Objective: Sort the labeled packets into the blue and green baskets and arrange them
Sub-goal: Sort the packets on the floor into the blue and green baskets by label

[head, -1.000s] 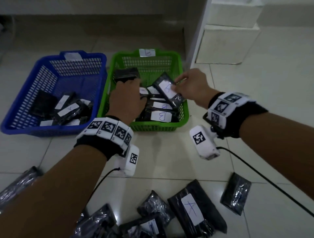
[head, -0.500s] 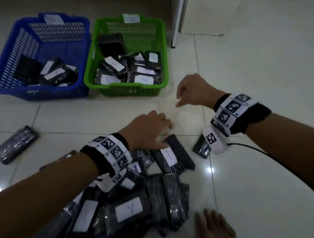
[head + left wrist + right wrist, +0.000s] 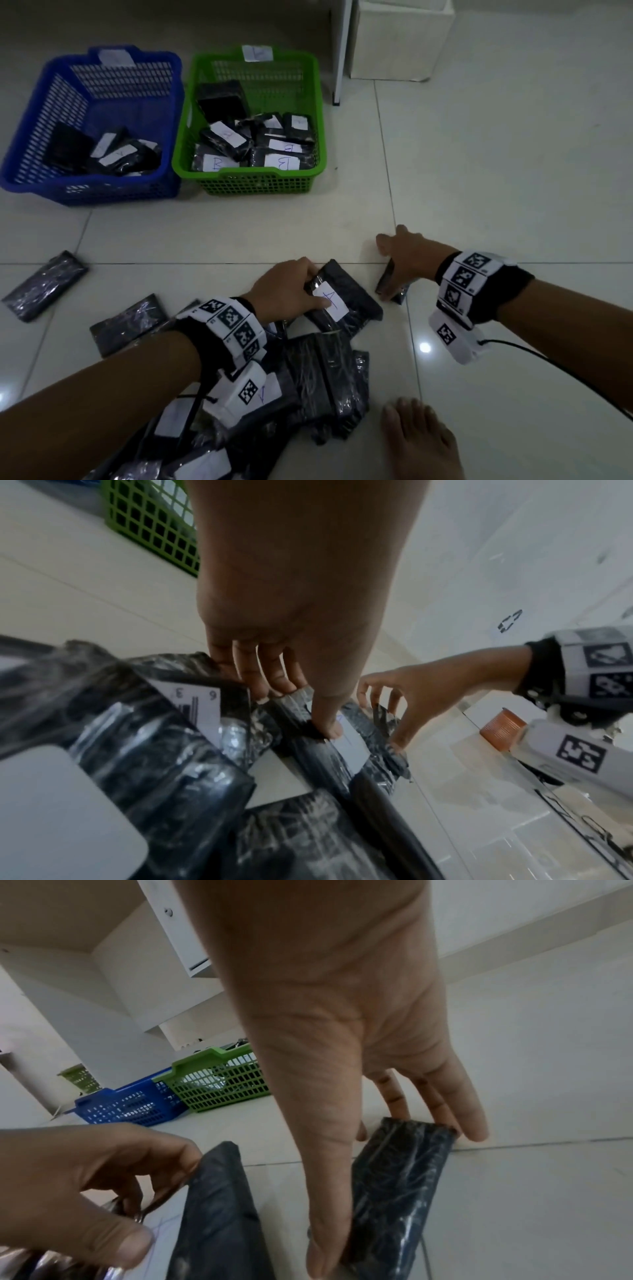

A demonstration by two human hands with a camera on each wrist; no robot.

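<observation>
My left hand (image 3: 310,291) grips a black packet with a white "A" label (image 3: 346,301) on the floor, thumb on the label and fingers over its far end; the left wrist view shows the same grip of the left hand (image 3: 298,710). Just to the right, my right hand (image 3: 390,270) pinches a smaller unlabeled-side black packet (image 3: 394,291) between thumb and fingers, with that packet (image 3: 404,1164) tipped up on its edge. The blue basket (image 3: 89,198) and the green basket (image 3: 257,181) stand side by side farther back, each holding several labeled packets.
A heap of wrapped black packets (image 3: 318,387) lies under my left forearm. Two loose packets (image 3: 44,287) (image 3: 126,323) lie at the left. A bare foot (image 3: 421,442) is at the bottom right, a white cabinet (image 3: 397,37) behind the baskets, and a cable (image 3: 565,373) trails from my right wrist.
Both hands left the green basket and came back down to the floor pile. The left hand took hold of the "A" packet; the right hand closed on the small packet.
</observation>
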